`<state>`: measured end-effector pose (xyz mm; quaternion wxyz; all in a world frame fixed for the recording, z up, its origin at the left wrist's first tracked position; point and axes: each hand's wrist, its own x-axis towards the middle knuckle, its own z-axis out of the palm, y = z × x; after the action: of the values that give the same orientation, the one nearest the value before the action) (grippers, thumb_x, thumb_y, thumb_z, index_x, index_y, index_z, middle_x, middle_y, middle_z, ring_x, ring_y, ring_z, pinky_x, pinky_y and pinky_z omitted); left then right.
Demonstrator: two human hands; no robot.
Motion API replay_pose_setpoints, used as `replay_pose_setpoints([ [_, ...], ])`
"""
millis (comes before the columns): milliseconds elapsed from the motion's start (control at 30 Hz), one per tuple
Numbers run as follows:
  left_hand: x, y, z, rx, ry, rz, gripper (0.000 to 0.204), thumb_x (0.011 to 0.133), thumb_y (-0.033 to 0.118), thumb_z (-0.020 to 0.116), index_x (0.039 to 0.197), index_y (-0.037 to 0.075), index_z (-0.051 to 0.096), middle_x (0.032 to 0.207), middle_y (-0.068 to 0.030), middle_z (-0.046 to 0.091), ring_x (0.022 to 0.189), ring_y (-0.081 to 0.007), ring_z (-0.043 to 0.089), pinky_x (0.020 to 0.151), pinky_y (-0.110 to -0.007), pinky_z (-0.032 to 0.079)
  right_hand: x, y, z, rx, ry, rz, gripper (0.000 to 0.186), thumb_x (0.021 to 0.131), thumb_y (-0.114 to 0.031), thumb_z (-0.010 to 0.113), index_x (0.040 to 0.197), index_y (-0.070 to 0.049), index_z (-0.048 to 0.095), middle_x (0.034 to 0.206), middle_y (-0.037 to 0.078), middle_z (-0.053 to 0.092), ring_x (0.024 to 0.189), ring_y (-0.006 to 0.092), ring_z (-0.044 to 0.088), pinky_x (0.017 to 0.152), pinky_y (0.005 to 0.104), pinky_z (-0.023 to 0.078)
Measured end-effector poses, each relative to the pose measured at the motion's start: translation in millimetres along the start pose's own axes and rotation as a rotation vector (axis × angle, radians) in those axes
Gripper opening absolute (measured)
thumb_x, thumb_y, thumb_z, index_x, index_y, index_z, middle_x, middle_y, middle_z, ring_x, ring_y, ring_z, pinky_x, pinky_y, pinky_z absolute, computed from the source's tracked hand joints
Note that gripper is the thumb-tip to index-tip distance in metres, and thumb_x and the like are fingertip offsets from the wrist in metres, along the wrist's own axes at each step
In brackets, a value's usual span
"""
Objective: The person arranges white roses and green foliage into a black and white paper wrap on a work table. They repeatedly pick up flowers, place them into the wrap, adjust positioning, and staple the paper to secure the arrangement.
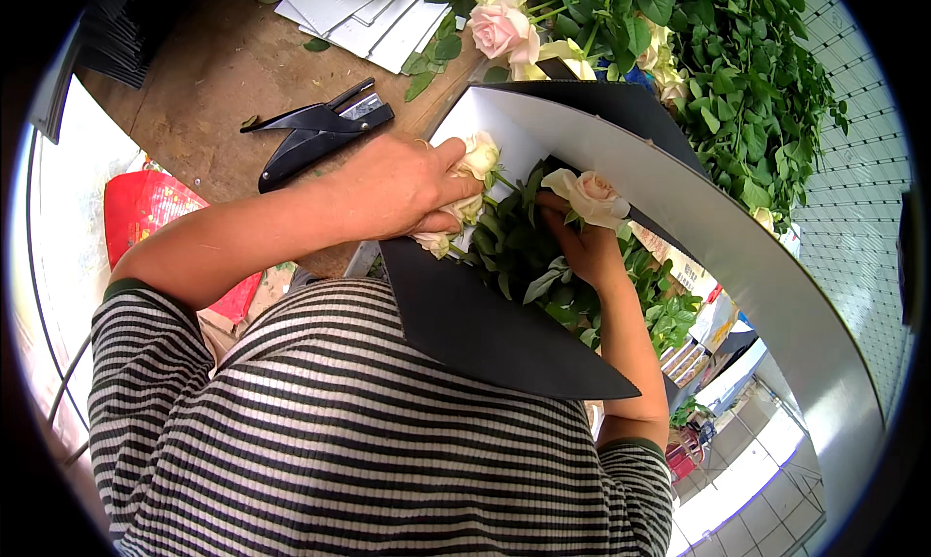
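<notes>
The left hand (400, 181) is gripping cream roses (479, 156) at the edge of the black wrap (485, 315). The right hand (589, 254) is curling under a pale rose (590, 200); I can't tell its grip. Petals (605, 190) are looking soft; stems (504, 181) are seeming safer to hold.

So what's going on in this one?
A person in a black-and-white striped shirt is handling roses. The left hand has its fingers on and between cream-white rose blooms; the right hand is among green leaves, beside a pale peach rose; its grip is hidden. A stiff, pointed black sheet lies nearer the person's body. A black metal stapler rests on the brown wooden table.
</notes>
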<state>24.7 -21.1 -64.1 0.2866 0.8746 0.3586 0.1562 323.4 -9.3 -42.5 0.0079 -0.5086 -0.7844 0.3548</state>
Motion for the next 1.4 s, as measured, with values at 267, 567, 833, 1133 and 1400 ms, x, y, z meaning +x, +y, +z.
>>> replay_pose_setpoints([
  [267,9,-3,-4,-0.02,-0.065,0.067,0.04,0.077,0.031,0.072,0.106,0.005,0.059,0.107,-0.0098,0.053,0.071,-0.0264,0.064,0.06,-0.04,0.052,1,0,10,-0.099,0.023,0.075,0.027,0.085,-0.009,0.065,0.112,-0.006,0.065,0.125,0.016,0.057,0.117,0.0345,0.053,0.101,0.0413,0.039],
  [567,16,2,-10,0.079,-0.225,0.067,0.037,0.083,0.029,0.067,0.107,0.001,0.06,0.135,-0.0133,0.048,0.073,-0.028,0.067,0.064,-0.039,0.056,-70,-54,-1,0.87,0.379,0.19,0.027,0.09,-0.004,0.06,0.116,0.002,0.056,0.092,0.012,0.063,0.076,0.0157,0.06,0.07,0.0282,0.049],
  [833,17,9,-13,0.096,-0.248,0.045,0.033,0.084,0.029,0.066,0.104,0.004,0.06,0.132,-0.011,0.049,0.07,-0.0278,0.067,0.062,-0.04,0.055,-63,-95,-78,-0.192,0.105,-0.097,0.026,0.088,-0.004,0.054,0.113,-0.003,0.06,0.095,0.017,0.067,0.088,0.0313,0.064,0.077,0.0382,0.05],
  [1133,7,4,-4,0.058,-0.156,0.053,0.031,0.085,0.03,0.065,0.101,0.005,0.06,0.132,-0.0114,0.05,0.066,-0.0291,0.066,0.06,-0.041,0.054,38,-14,31,-0.566,0.298,-0.08,0.038,0.084,-0.005,0.057,0.118,-0.021,0.062,0.097,0.01,0.067,0.089,0.0312,0.066,0.076,0.0429,0.052],
  [1400,5,-6,-2,0.019,-0.055,0.103,0.039,0.083,0.035,0.066,0.111,0.01,0.06,0.128,-0.0075,0.054,0.072,-0.0265,0.065,0.059,-0.039,0.054,45,-11,42,-0.566,0.387,-0.197,0.038,0.083,-0.007,0.059,0.117,-0.023,0.061,0.097,0.009,0.066,0.089,0.0323,0.066,0.075,0.0453,0.053],
])
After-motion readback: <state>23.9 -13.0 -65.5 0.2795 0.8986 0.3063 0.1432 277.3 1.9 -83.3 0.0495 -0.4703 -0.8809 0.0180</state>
